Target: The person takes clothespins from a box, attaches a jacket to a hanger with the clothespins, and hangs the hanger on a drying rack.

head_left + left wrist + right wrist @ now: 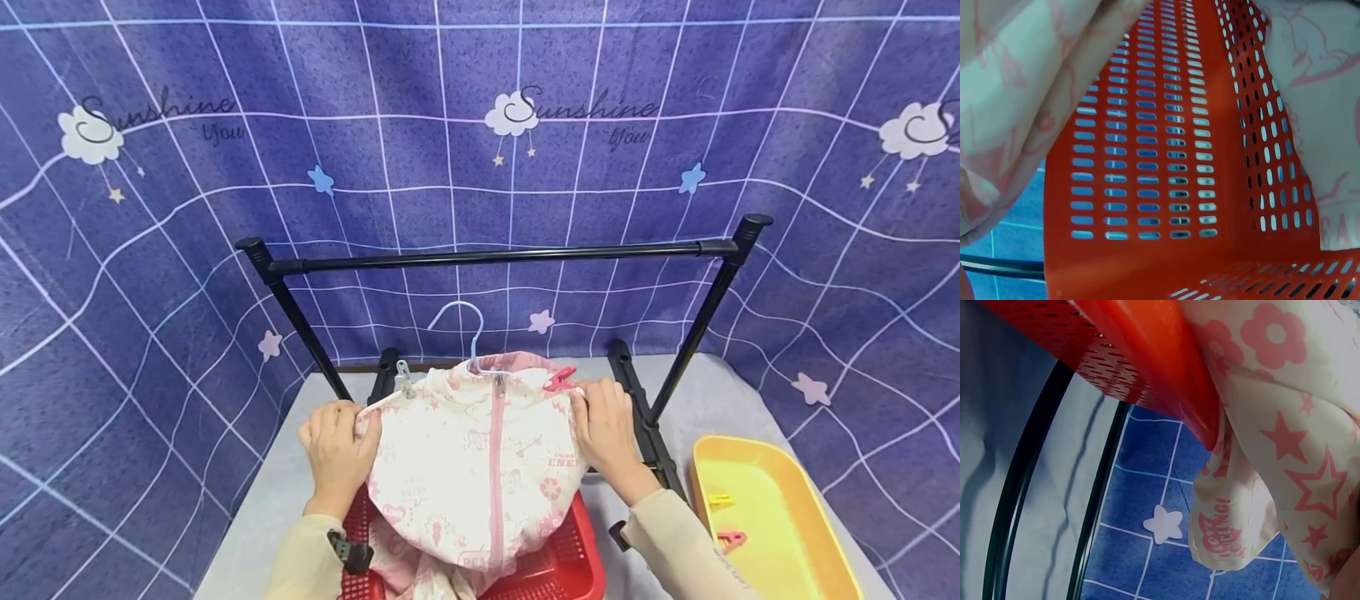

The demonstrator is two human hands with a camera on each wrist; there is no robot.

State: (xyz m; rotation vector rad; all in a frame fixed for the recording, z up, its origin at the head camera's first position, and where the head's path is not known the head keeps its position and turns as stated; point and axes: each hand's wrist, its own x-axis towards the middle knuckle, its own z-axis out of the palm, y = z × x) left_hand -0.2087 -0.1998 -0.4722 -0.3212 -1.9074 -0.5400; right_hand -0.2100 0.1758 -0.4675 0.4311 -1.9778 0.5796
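Note:
A white jacket [442,467] with pink print and a pink zip hangs spread between my two hands in the head view. Inside its neck is a light blue hanger [477,333], its hook standing up. My left hand [337,446] grips the jacket's left shoulder, and my right hand [609,425] grips the right shoulder. A grey clothespin [406,382] is clipped near the left shoulder, a red clothespin [560,379] near the right one. The jacket's lower part hangs over the red basket [588,550]. In the right wrist view a printed sleeve [1297,462] dangles beside the basket.
Behind the jacket stands a black rack [487,257] with a horizontal bar. On the right, a yellow tray [795,517] holds a yellow clothespin [720,499] and a red clothespin [731,540]. A blue patterned cloth [420,150] hangs around the grey table [270,500].

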